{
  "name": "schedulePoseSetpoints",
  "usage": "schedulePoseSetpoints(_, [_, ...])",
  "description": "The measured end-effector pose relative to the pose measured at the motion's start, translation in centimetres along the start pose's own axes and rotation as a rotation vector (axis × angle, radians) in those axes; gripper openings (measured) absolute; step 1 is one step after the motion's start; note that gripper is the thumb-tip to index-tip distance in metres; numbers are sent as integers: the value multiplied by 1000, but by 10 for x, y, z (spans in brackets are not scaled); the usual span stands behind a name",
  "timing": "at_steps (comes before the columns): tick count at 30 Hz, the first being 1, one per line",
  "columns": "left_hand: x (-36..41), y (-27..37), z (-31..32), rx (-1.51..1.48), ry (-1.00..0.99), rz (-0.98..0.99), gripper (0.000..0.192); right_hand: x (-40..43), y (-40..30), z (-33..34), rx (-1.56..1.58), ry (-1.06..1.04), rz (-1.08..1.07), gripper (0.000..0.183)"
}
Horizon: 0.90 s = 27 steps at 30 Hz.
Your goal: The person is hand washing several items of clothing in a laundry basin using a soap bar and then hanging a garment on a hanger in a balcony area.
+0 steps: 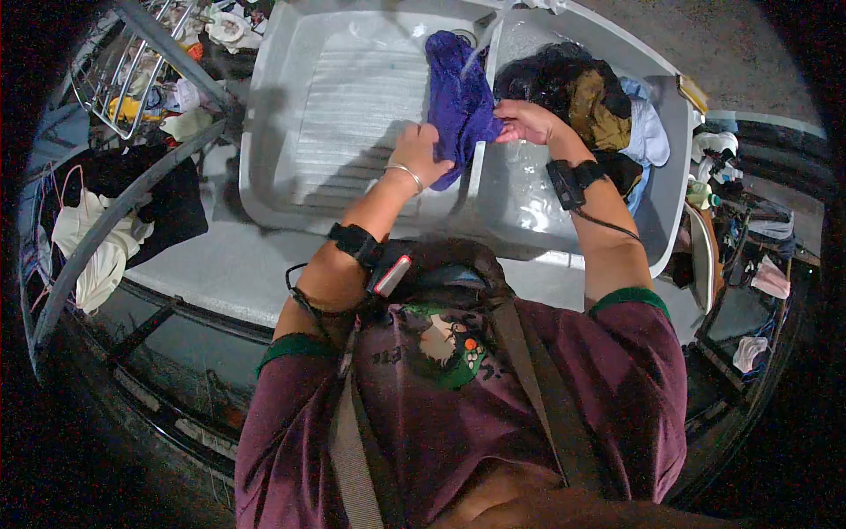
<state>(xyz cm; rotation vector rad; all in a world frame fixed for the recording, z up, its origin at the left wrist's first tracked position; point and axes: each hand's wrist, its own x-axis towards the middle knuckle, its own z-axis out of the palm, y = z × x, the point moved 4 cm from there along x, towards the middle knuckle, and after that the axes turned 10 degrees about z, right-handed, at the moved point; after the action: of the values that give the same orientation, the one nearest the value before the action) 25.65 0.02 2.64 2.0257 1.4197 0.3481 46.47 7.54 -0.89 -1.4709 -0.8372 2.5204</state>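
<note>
A wet purple cloth (459, 106) hangs over the divider (480, 172) of a grey double laundry sink, mostly on the washboard side. My left hand (416, 155) holds its left edge, with the thumb near the lower end. My right hand (529, 122) pinches its right edge above the right basin. Falling from the top, a thin stream of water (477, 53) meets the upper part of the cloth. The ribbed washboard (360, 125) lies left of my left hand. Dark and brown wet clothes (598, 99) sit in the right basin beside a light blue garment (648, 132).
A metal rack (135, 86) and a grey frame bar (99, 244) stand at left, near a white garment (99, 244). A yellow item (692, 94) rests on the sink's right rim. At right are a green-capped bottle (702, 195) and clutter.
</note>
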Motion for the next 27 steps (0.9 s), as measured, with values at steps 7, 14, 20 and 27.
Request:
schedulePoseSetpoints(7, [-2,-11,6,-65,-59,-95,47,-4,-88,52,-96,314,-568,14])
schedulePoseSetpoints(14, [-6,0,-4,102,216,-46,78,57,-95,49,-1098,1144,-930,64])
schedulePoseSetpoints(20, [-1,-16,35,301,79,11,103,72,-77,53,-1289,1169,-735,49])
schedulePoseSetpoints(27, [-3,-15,35,268,-33,-78,94,-23,-14,132,-1055,927,-1146,24])
